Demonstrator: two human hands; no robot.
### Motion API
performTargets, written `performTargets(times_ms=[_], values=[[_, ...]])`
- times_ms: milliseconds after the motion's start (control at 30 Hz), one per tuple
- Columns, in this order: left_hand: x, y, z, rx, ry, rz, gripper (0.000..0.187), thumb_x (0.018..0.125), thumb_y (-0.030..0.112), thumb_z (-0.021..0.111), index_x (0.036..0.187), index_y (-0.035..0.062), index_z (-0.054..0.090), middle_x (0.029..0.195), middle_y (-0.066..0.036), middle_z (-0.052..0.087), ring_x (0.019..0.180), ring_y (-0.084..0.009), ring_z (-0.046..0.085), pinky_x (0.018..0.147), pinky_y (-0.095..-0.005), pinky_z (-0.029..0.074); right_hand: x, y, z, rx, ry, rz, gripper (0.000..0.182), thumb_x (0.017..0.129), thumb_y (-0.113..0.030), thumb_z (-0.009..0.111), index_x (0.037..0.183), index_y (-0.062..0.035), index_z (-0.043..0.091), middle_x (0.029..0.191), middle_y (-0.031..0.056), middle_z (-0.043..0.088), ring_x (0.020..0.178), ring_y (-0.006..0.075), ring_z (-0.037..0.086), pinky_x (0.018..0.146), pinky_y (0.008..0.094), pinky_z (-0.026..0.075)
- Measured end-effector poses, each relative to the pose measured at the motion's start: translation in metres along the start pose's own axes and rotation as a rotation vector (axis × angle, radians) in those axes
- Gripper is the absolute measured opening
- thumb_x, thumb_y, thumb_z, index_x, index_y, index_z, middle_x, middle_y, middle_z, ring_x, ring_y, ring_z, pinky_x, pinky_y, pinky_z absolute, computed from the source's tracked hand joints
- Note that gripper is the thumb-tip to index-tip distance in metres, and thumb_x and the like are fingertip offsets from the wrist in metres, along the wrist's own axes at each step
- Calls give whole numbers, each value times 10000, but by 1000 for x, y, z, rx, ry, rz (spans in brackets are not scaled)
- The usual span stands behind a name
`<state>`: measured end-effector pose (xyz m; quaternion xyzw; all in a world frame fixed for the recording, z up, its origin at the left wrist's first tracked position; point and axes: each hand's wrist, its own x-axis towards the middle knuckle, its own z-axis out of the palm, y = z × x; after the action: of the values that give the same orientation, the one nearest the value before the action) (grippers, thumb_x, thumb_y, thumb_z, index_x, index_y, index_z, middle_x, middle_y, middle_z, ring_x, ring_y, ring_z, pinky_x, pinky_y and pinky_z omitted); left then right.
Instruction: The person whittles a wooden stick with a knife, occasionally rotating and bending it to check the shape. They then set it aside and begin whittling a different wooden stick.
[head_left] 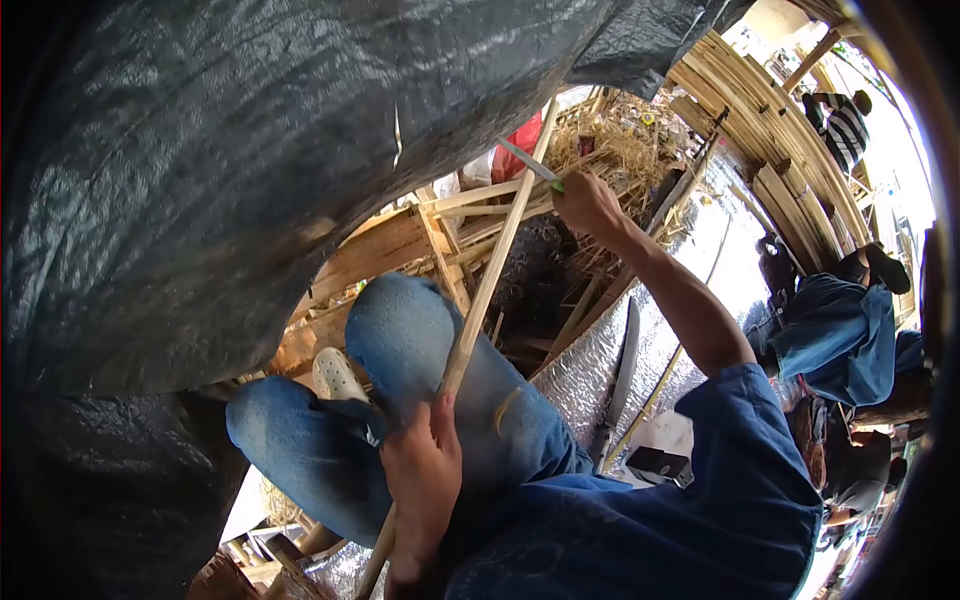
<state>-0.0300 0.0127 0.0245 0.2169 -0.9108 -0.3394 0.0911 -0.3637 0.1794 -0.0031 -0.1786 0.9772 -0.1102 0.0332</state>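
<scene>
A long pale wooden strip point(497, 262) runs slantwise across my lap, from the bottom of the view up to the dark tarp. My left hand point(422, 470) is closed round its lower part near my thigh, with the thumb lying along it. Farther up, my right hand point(588, 207) grips the green handle of a knife point(530, 163). The knife's blade crosses the strip near its upper end and points up and left; whether it touches the wood is unclear.
A black tarp point(250, 150) hangs on the left. On silvery foil sheeting point(590, 372) at my right lie a large dark blade point(624, 365) and a black phone-like object point(658, 464). Stacked bamboo strips point(770, 130) and several people are at the right; shavings point(625, 135) lie ahead.
</scene>
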Motion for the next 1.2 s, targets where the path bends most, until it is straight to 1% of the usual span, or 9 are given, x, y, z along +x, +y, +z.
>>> performTargets(times_ms=[167,300,567,767,800,867,1067,1100,1200], values=[[-1,-17,5,-135,4,-3,366,934,221,555,632,18,512,537,-173,543,514,-364,576,460,-406,410,-81,-30,22,-159,199,-962,234,854,-141,519,689,-11,621,445,44,455,333,144,419,328,334,393],[-1,-11,-3,-229,-27,-11,350,931,216,561,649,11,518,563,-172,568,528,-357,586,470,-397,416,-102,-66,0,-21,-231,-368,181,804,-126,572,677,-3,612,499,52,552,373,166,506,350,325,418],[-41,-14,-37,7,-128,-102,269,935,255,544,784,34,572,642,-135,606,555,-299,602,510,-362,433,-28,-38,15,172,-7,-50,273,809,-259,609,732,-1,656,591,185,608,551,315,635,489,421,504],[-92,-28,-52,-44,-39,-123,222,944,158,504,836,-10,600,574,-71,531,474,-143,459,452,-314,385,-23,-39,44,222,-10,-202,278,812,-231,626,649,-7,618,527,136,556,463,260,573,420,395,460],[-93,-28,-46,-54,-40,-165,241,947,162,500,820,-16,601,593,-87,547,490,-162,479,473,-334,404,-54,-42,64,150,418,-577,212,806,-168,615,643,-33,604,500,92,485,401,223,497,364,372,415],[-89,-24,-37,-154,-54,-373,359,933,217,554,651,-5,562,443,-56,479,394,-122,488,413,-276,333,-114,-69,36,101,-71,-704,149,782,-149,617,697,-27,620,511,96,502,403,250,520,371,364,440],[-88,-29,-28,-254,-88,-344,369,937,199,546,633,-8,551,423,-22,451,378,-101,444,395,-270,295,-123,-69,31,169,-283,-436,147,795,-78,557,833,9,669,585,119,614,427,180,564,340,311,461],[-91,-30,-32,-255,-95,-340,369,937,199,546,633,-8,551,423,-22,451,378,-101,444,395,-270,295,-106,-57,44,229,-191,-295,188,742,-180,601,679,-6,633,560,173,592,507,323,614,474,403,512],[-107,-39,-40,-241,-204,-452,275,939,189,533,765,-14,596,562,-64,550,514,-107,529,477,-269,387,-38,-17,52,186,-67,14,286,813,-232,546,769,35,641,699,251,628,680,387,653,596,466,521]])
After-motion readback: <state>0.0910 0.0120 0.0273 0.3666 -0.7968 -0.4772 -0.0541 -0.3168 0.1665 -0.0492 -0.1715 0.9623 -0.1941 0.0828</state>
